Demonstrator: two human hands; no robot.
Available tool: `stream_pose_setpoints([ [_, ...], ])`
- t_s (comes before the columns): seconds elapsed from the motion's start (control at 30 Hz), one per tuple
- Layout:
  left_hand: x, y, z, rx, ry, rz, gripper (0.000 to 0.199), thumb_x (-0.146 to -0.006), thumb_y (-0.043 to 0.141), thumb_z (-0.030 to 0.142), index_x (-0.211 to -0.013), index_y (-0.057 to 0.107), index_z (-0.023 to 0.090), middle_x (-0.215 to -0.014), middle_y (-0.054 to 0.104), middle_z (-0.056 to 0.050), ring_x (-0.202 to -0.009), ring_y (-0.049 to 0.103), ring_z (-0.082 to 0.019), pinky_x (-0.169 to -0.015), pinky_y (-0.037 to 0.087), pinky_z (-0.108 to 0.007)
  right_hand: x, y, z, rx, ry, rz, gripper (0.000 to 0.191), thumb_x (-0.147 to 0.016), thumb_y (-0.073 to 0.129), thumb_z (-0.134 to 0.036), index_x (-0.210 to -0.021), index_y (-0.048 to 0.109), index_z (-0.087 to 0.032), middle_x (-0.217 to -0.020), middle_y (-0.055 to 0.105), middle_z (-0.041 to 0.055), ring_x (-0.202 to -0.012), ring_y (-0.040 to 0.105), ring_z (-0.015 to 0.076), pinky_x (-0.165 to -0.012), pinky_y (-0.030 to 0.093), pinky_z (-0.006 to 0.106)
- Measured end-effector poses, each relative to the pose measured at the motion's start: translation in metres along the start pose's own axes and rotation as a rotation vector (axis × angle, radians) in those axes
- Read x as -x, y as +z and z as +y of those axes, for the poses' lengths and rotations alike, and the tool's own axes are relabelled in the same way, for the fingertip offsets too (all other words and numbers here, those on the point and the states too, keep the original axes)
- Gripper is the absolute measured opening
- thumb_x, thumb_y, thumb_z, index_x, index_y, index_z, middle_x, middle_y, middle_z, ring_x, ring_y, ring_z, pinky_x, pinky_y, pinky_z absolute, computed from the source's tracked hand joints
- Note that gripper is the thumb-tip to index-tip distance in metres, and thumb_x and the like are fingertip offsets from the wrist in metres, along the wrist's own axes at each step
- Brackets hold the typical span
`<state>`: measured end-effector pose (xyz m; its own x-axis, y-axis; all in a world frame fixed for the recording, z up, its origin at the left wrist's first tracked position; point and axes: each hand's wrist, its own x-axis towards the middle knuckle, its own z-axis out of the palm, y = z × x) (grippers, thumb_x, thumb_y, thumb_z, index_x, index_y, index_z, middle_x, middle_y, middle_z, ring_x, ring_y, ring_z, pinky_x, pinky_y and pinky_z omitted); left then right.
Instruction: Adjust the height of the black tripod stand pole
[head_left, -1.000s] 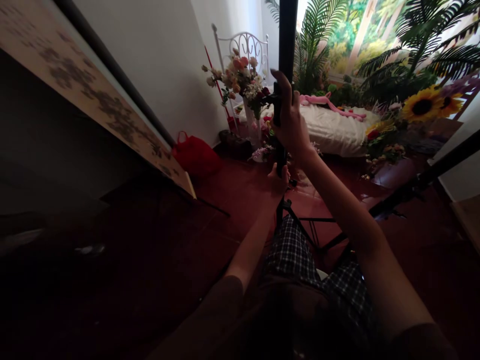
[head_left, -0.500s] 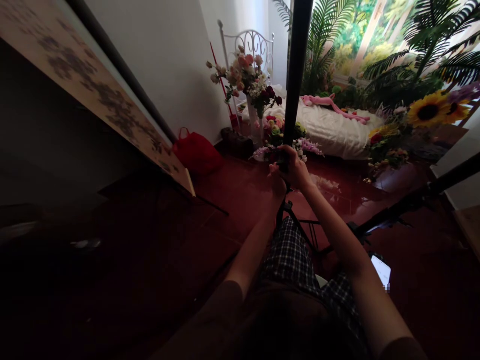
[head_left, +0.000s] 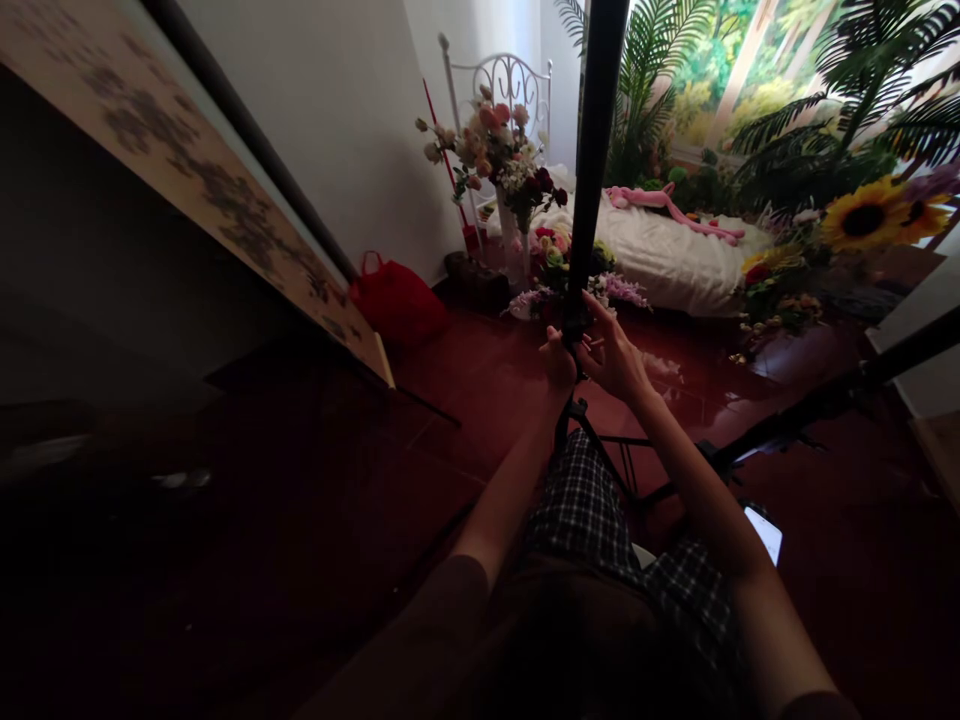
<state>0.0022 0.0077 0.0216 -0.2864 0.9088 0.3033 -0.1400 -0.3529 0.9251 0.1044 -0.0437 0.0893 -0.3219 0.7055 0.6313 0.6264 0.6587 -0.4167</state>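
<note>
A black pole stand (head_left: 592, 150) with splayed legs rises in front of me and runs out of the top of the view. My left hand (head_left: 559, 362) is closed around its lower part, just above the legs, with the thumb pointing up. On the other side of the pole, my right hand (head_left: 613, 358) has its fingers apart beside a dark joint or collar; the index fingertip is close to the pole or touching it. Shadow hides the details of that collar.
A second black stand (head_left: 832, 400) slants in from the right, near a lit phone (head_left: 763, 533). To the left are a floral panel (head_left: 225, 200) and a red bag (head_left: 397, 300). Behind the pole are artificial flowers (head_left: 495, 140) and a white-covered bed (head_left: 675, 260).
My right hand has loosened from the pole and shifted slightly right and down, its fingers spreading. My left hand stays around the stand.
</note>
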Motion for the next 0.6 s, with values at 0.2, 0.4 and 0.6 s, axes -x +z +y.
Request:
stream_pose_setpoints([
  [0.2, -0.003, 0.000, 0.002, -0.052, 0.087, 0.002, 0.075, -0.099, 0.011, 0.055, -0.055, 0.059, 0.019, -0.053, 0.060, -0.005, -0.052, 0.057, -0.011, -0.059, 0.046, -0.024, 0.060, -0.017, 0.016, 0.101, 0.035, -0.048, 0.057, -0.093, 0.052, -0.027, -0.148, 0.039, -0.029, -0.143, 0.049, 0.0101, -0.130, 0.051, 0.0252, -0.100, 0.055, 0.043],
  [0.4, -0.004, 0.000, -0.005, -0.054, 0.072, 0.008, 0.078, -0.095, 0.009, 0.065, -0.055, 0.059, 0.020, -0.050, 0.058, -0.004, -0.048, 0.055, -0.011, -0.051, 0.045, -0.023, 0.079, -0.013, 0.023, 0.262, 0.099, -0.173, 0.048, -0.094, 0.050, -0.025, -0.141, 0.050, -0.031, -0.147, 0.046, 0.0094, -0.128, 0.052, 0.0269, -0.091, 0.059, 0.042],
  [0.6, -0.003, 0.002, -0.002, -0.017, 0.006, 0.033, 0.077, -0.093, 0.009, 0.066, -0.057, 0.058, 0.020, -0.049, 0.057, -0.003, -0.046, 0.056, -0.011, -0.050, 0.046, -0.023, 0.072, -0.005, 0.022, 0.264, 0.167, -0.097, 0.046, -0.095, 0.052, -0.032, -0.141, 0.050, -0.028, -0.142, 0.052, 0.0097, -0.125, 0.053, 0.0269, -0.093, 0.057, 0.042],
])
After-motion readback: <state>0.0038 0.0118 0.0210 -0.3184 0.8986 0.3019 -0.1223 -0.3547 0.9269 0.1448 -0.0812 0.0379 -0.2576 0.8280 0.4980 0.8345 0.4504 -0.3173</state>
